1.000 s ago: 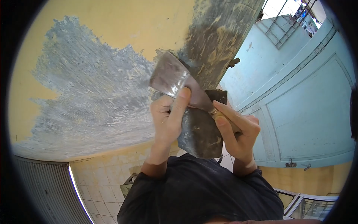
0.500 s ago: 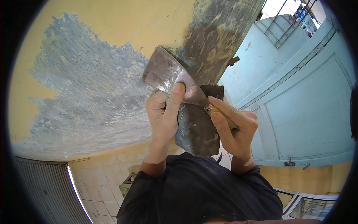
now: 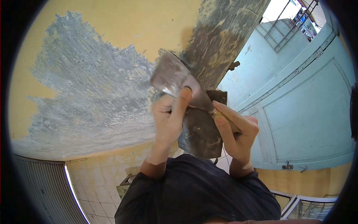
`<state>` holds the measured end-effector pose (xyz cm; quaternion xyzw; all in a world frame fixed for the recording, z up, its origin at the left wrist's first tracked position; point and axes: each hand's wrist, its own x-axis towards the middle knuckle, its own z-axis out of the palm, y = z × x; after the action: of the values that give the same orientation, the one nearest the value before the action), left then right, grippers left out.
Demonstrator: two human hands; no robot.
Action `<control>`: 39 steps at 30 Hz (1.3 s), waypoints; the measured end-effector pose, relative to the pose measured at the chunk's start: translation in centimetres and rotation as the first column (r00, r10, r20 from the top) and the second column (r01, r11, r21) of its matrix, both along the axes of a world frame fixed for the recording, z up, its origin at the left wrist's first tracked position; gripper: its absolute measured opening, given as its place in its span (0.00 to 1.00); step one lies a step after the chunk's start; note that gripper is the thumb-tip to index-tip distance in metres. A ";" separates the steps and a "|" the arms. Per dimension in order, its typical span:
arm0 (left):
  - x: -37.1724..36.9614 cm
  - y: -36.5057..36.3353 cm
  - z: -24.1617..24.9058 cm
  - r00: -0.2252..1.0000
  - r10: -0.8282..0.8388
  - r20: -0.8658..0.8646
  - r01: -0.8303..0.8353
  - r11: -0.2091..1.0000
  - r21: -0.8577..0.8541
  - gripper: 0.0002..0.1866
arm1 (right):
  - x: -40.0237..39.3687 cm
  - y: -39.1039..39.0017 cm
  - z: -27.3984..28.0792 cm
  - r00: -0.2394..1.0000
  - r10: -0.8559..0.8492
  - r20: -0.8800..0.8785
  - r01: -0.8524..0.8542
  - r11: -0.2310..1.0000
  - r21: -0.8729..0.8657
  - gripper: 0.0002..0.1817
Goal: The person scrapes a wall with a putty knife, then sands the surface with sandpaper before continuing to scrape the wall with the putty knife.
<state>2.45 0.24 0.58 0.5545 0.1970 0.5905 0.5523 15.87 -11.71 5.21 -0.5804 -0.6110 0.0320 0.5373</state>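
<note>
A metal scraper with a wide blade slants across the middle of the view, its blade toward the upper left. My left hand grips the blade, with the thumb pressed on its face and the other fingers curled behind. The scraper's handle is pinched in my right hand, which largely covers it. Beneath the scraper and between my hands is a dark, flat plate with worn edges; what supports it is hidden.
A yellow wall carries a rough grey patch and a dark scraped strip. At the right stands a light blue door with a bolt. A corrugated shutter is at the lower left, beside floor tiles.
Both hands and the scraper sit slightly lower in the view, the blade and my left hand also a little further right. The grips are unchanged.
</note>
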 end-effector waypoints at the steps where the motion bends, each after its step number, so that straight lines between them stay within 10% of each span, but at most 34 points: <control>1: -0.2 -0.2 0.6 0.999 0.023 0.023 -0.022 0.999 -0.035 0.16 | -0.3 0.3 0.6 0.999 0.017 0.044 -0.017 1.000 -0.015 0.14; 39: 0.7 -0.1 0.8 1.000 -0.028 0.009 0.028 0.999 -0.029 0.19 | 0.4 -0.4 0.3 0.999 -0.033 0.032 0.033 0.999 -0.025 0.15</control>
<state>3.18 0.09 1.35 0.5466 0.1955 0.5822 0.5692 16.28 -12.08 5.50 -0.5976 -0.6094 0.0216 0.5206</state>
